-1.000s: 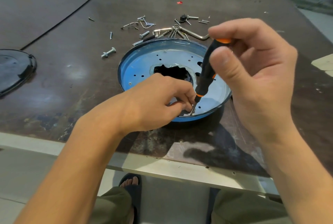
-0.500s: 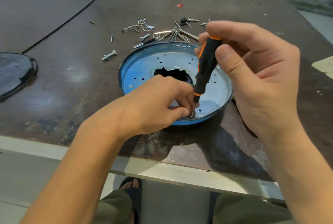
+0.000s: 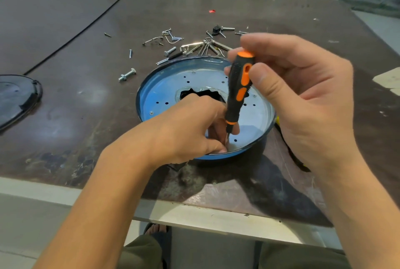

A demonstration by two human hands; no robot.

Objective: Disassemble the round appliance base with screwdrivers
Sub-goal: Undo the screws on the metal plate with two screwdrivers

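A round blue appliance base with a perforated metal plate and a dark centre hole lies on the brown table. My right hand grips the top of a black and orange screwdriver, held nearly upright with its tip down at the near rim of the base. My left hand rests inside the base, fingers pinched around the screwdriver's shaft near the tip. The tip and the screw under it are hidden by my fingers.
Several loose screws, bolts and metal clips lie behind the base, with one bolt to its left. A dark round cover sits at the table's left edge. A black and yellow tool lies under my right wrist. The table edge is near me.
My right hand has turned the screwdriver handle between its fingers, and the tool now stands more upright. My left hand stays at the shaft tip.
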